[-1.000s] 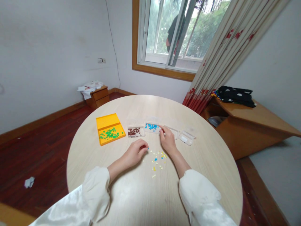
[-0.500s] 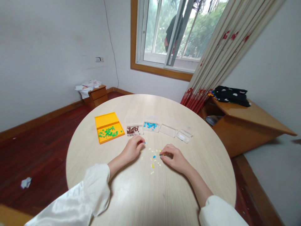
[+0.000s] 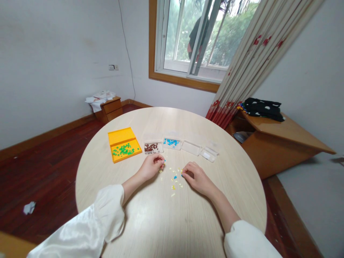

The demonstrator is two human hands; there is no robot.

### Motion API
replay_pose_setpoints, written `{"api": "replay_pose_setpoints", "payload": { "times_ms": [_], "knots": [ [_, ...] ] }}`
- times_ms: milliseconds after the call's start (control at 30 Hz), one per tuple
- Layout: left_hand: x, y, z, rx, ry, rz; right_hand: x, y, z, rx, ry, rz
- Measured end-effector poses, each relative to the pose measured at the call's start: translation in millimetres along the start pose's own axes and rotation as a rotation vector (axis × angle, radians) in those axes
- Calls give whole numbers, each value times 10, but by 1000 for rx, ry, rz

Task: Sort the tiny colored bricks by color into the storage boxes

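Note:
Between my hands several tiny cream and yellow pieces (image 3: 173, 187) lie scattered on the round wooden table (image 3: 161, 222), with a small blue piece (image 3: 175, 177) among them. My left hand (image 3: 153, 166) is closed in a pinch, and a bit of blue shows at its fingertips. To the right of the loose pieces, my right hand (image 3: 195, 176) pinches another small blue piece (image 3: 182, 175) between thumb and finger. Beyond my left hand stand a clear box of brown pieces (image 3: 152, 153) and a clear box of blue pieces (image 3: 172, 148).
A yellow open case (image 3: 120, 135) with green pieces stands at the left. Two more clear boxes, one (image 3: 190, 148) beside the blue pieces and one (image 3: 209, 155) further right, complete the row. Past the table are a brown cabinet (image 3: 279, 154) and a curtain (image 3: 242, 71).
The view has shifted slightly. My hands stay almost in place; the fingers of my right hand are closer together around the blue piece.

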State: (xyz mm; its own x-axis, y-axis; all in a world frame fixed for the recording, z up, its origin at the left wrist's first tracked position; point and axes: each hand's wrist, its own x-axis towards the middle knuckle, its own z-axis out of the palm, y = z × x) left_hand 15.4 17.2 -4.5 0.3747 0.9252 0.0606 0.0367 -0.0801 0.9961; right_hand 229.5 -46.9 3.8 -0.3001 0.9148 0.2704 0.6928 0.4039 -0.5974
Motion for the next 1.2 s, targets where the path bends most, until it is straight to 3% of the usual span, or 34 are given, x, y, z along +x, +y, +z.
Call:
{"api": "replay_pose_setpoints", "payload": {
  "times_ms": [300,567,900,1200],
  "knots": [
    [17,-32,-3,2,9,-16,-10,8,-5,-63,-51,-4],
    [9,-11,-13,46,-14,12,10,-235,142,-70,12,-89],
    [13,-11,-6,-2,-15,-8,5,-206,176,-79,95,-139],
    [4,2,1,-14,-2,-8,-17,-167,177,-79,-13,-167]
  ]
}}
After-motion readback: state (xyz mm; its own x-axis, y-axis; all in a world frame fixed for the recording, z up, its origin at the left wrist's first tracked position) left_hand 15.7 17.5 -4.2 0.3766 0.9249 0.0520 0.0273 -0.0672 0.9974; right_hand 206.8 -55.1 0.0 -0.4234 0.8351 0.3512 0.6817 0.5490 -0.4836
